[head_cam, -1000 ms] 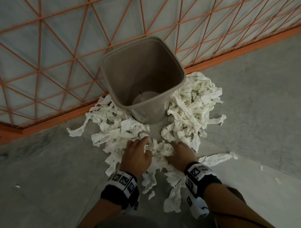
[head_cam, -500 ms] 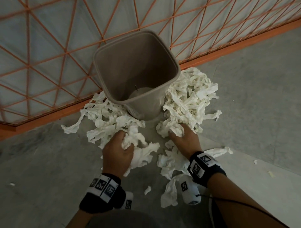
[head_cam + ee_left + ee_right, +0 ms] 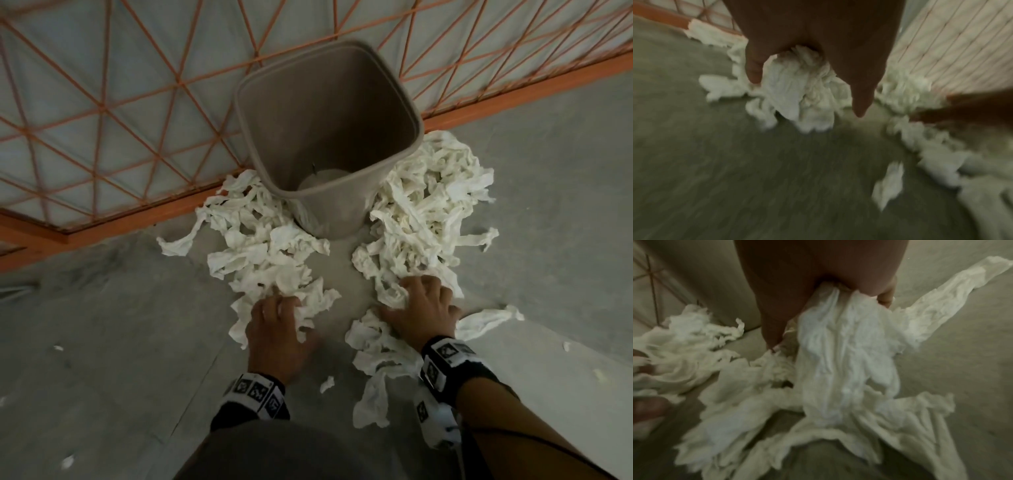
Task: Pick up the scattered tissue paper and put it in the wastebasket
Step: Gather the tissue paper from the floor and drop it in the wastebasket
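Two hands apart now | left hand [image 3: 274, 329] clutching tissue [image 3: 267, 253], right hand [image 3: 423, 308] too | wastebasket [image 3: 329, 137] load next

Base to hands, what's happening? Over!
Left hand and right hand each grip tissue paper on floor. Wastebasket upright, nothing blocking.
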`<state>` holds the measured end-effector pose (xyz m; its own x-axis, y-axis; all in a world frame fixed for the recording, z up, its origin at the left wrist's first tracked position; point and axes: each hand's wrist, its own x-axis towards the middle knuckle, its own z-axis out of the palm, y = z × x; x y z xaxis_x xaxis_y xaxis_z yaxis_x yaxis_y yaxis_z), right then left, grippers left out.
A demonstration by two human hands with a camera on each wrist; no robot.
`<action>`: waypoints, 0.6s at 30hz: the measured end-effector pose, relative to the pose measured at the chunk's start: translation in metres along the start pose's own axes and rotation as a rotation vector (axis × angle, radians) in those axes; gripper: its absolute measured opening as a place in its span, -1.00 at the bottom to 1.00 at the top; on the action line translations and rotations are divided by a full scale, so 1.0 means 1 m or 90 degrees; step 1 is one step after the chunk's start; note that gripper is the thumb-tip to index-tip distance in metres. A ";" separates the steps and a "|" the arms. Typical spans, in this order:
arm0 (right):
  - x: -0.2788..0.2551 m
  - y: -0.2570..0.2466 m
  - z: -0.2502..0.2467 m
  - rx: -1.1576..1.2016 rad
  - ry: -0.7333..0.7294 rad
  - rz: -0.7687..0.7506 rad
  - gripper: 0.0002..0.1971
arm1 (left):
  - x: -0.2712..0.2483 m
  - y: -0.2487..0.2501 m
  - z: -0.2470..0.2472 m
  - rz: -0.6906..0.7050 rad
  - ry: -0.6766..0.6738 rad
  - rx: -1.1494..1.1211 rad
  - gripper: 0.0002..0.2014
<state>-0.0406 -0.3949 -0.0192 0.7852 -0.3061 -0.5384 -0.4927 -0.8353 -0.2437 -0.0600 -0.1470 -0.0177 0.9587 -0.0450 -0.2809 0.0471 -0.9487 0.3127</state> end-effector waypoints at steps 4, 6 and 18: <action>-0.008 0.004 0.013 0.049 -0.013 -0.033 -0.52 | -0.006 -0.014 0.017 0.043 -0.038 -0.004 -0.62; -0.010 0.001 0.017 0.093 -0.024 -0.034 -0.60 | -0.005 -0.017 0.012 0.048 -0.044 -0.044 -0.72; -0.039 -0.057 -0.077 0.377 0.132 -0.148 -0.76 | 0.000 0.052 -0.152 0.177 0.189 -0.428 -0.75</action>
<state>-0.0143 -0.3703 0.0775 0.9226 -0.2791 -0.2663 -0.3780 -0.5161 -0.7686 -0.0146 -0.1487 0.1363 0.9906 -0.0770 0.1130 -0.1365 -0.5171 0.8450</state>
